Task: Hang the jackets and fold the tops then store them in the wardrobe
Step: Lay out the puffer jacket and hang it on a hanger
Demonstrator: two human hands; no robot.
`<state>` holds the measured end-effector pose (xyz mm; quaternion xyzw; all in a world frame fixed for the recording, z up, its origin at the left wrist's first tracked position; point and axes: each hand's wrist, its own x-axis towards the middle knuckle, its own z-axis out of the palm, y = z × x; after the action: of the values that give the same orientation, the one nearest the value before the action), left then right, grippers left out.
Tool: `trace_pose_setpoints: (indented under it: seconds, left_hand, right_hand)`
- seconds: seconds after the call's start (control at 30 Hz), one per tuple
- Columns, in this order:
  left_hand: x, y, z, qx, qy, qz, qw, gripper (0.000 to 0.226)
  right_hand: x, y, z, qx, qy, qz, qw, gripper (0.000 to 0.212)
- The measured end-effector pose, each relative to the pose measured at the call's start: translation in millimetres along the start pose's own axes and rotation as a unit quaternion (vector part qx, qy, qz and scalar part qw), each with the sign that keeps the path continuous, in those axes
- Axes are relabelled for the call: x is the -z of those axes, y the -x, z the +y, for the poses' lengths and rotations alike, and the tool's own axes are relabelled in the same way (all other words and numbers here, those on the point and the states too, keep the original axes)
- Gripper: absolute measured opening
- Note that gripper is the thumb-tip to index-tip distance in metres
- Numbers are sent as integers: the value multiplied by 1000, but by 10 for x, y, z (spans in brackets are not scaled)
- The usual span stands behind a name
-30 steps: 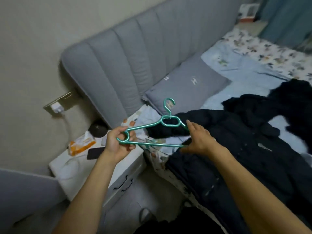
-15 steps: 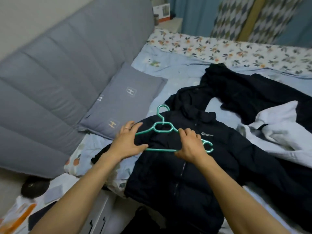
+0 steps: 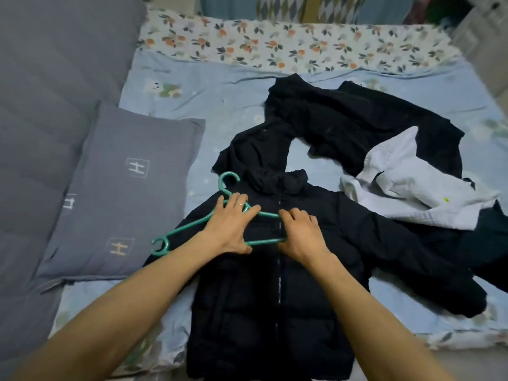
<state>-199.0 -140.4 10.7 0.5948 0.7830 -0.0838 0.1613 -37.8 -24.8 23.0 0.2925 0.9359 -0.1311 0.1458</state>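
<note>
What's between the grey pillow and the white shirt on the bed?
In the head view, the dark puffer jacket lies between the grey pillow and white shirt, with the teal hanger and both hands on it.

A home bedroom: bed (image 3: 220, 94) with floral sheets, pillow (image 3: 132, 193), padded headboard (image 3: 55, 78).
</note>
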Motion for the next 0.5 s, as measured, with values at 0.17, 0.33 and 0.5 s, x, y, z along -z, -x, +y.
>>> trace_pose_setpoints:
  seconds: [0.17, 0.33, 0.5]
  left_hand:
    - [-47, -671, -452, 10, -44, 25, 999, 107]
    - [-189, -1614, -644, 19, -58, 39, 997, 107]
    - [-406, -2478, -865, 50, -91, 60, 993, 105]
  right_hand:
    - [28, -600, 511, -65, -71, -49, 994, 70]
    - [-141, -1469, 1105, -113, -163, -49, 979, 33]
    - [-566, -2243, 1465, -187, -273, 20, 943, 32]
